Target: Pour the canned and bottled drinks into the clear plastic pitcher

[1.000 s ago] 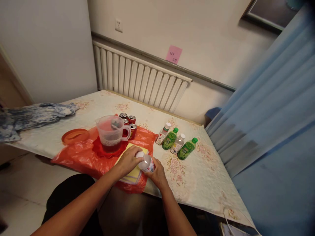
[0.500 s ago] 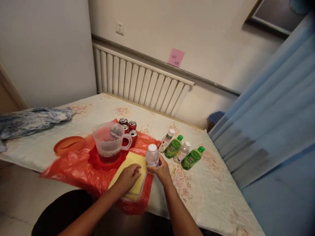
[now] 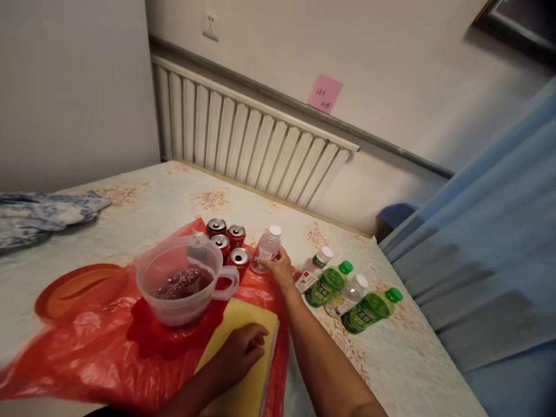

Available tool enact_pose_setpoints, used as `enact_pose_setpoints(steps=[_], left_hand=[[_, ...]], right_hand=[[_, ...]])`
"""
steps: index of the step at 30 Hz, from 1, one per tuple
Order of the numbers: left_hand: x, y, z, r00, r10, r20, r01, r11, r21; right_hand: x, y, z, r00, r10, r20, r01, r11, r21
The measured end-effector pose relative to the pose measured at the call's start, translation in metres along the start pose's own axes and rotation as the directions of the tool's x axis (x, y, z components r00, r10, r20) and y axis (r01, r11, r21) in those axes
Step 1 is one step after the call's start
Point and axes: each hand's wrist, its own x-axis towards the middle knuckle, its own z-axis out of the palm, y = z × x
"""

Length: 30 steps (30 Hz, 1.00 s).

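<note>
My right hand (image 3: 279, 267) grips a small clear plastic bottle (image 3: 267, 246) with a white cap, beside the group of red drink cans (image 3: 238, 260). The bottle leans slightly and looks empty or nearly so. My left hand (image 3: 243, 350) is loosely closed above a yellow pad or stack of sheets (image 3: 247, 318), with nothing visible in it. Left of the pad, a clear plastic jug (image 3: 174, 304) with dark bubbly liquid stands on a red scalloped dish (image 3: 147, 336). Several cans stand behind its handle.
Orange plastic bag film (image 3: 99, 359) lies under the jug and pad, with an orange lid (image 3: 73, 289) at left. On the right stand a bottle with a white-and-green cap (image 3: 310, 271), green bottles (image 3: 369, 311) and another white-capped bottle (image 3: 343, 298). Patterned cloth (image 3: 43, 217) lies far left.
My right hand has carried the white-capped bottle forward from beside the yellow pad to next to the cans. My left hand stays over the pad. The view has moved closer.
</note>
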Motion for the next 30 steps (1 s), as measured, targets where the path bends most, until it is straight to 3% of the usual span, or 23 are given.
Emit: enact_pose_setpoints(steps=[11,30], left_hand=[[-0.003,0.005,-0.004,0.998,-0.041,0.055,0.041,0.999,-0.012],[-0.003,0.006,-0.006,0.997,-0.022,0.073,0.024,0.999,-0.028]], right_hand=[[0.026,0.03,0.042,1.0,-0.008,0.015,0.008,1.0,0.019],[0.018,0.036,0.045,0.997,-0.049,0.06,0.047,0.998,0.031]])
